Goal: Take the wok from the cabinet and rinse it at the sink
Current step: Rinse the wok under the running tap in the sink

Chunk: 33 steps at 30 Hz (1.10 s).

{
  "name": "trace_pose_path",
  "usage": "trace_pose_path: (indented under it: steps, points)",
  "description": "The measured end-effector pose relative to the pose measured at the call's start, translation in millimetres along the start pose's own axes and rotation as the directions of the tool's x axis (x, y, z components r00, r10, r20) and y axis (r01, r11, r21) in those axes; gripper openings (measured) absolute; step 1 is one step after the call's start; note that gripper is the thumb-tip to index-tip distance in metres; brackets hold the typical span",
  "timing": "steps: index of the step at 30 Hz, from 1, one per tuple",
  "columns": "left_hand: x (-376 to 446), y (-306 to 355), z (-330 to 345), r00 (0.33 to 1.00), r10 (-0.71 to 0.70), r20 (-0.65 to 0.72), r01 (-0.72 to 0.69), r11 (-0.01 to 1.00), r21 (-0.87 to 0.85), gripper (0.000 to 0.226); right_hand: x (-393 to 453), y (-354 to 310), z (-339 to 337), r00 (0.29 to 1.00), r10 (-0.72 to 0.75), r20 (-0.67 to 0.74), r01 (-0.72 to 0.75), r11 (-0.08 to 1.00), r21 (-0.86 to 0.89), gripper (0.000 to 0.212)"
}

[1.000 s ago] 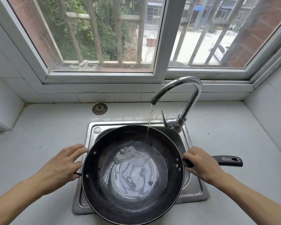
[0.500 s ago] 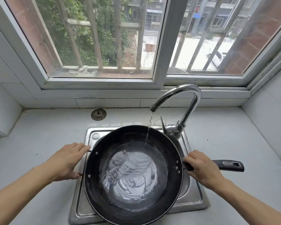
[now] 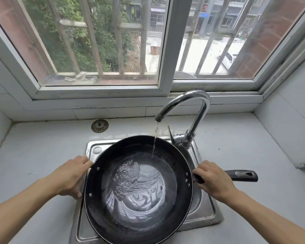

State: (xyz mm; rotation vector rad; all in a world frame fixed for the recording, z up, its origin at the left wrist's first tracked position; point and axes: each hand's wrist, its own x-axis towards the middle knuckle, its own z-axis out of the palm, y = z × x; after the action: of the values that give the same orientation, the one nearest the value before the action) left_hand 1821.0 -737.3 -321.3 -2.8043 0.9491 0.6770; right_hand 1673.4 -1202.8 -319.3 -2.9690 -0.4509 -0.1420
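Note:
A black wok (image 3: 102, 205) sits over the steel sink (image 3: 206, 213), with water pooled in its bottom. A thin stream falls from the chrome faucet (image 3: 199, 110) onto the wok's far inner wall. My right hand (image 3: 213, 178) grips the long black handle (image 3: 243, 175) close to the wok's right rim. At the left rim my left hand (image 3: 70, 175) holds the wok by its small side handle, which the fingers hide.
Grey counter (image 3: 33, 152) lies on both sides of the sink. A round metal drain strainer (image 3: 99, 126) lies on the counter behind the sink, to the left. The barred window (image 3: 102, 43) rises behind. White tiled walls close in at far left and right.
The water in the wok has swirled and shifted. The wok and both hands have stayed nearly in place, while the view has tipped up a little toward the window.

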Motion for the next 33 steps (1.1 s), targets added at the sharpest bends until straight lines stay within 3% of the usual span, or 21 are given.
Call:
trace_pose_path:
  steps: [7,14,18,24,33]
  points:
    - [-11,-3,-8,0.991,-0.04,-0.125,0.041,0.999,0.005,0.097,-2,-3,-6,0.997,0.004,0.079,-0.01,0.997,0.078,0.028]
    - [-18,-5,-16,0.962,-0.08,-0.262,0.097,0.994,0.05,0.1,1,-7,-6,0.983,0.105,0.152,-0.127,0.982,0.14,0.024]
    - [-19,-2,-22,0.926,-0.089,-0.366,0.123,0.99,0.071,0.094,11,-8,-8,0.982,0.158,0.102,-0.168,0.98,0.103,0.027]
    - [-26,16,-15,0.844,-0.132,-0.519,0.178,0.983,0.039,0.106,9,-15,0,0.987,0.158,-0.016,-0.156,0.985,0.075,0.035]
    - [-30,27,27,0.826,-0.217,-0.52,0.237,0.971,-0.029,0.117,-13,-20,29,0.984,0.159,-0.077,-0.155,0.986,0.057,0.05]
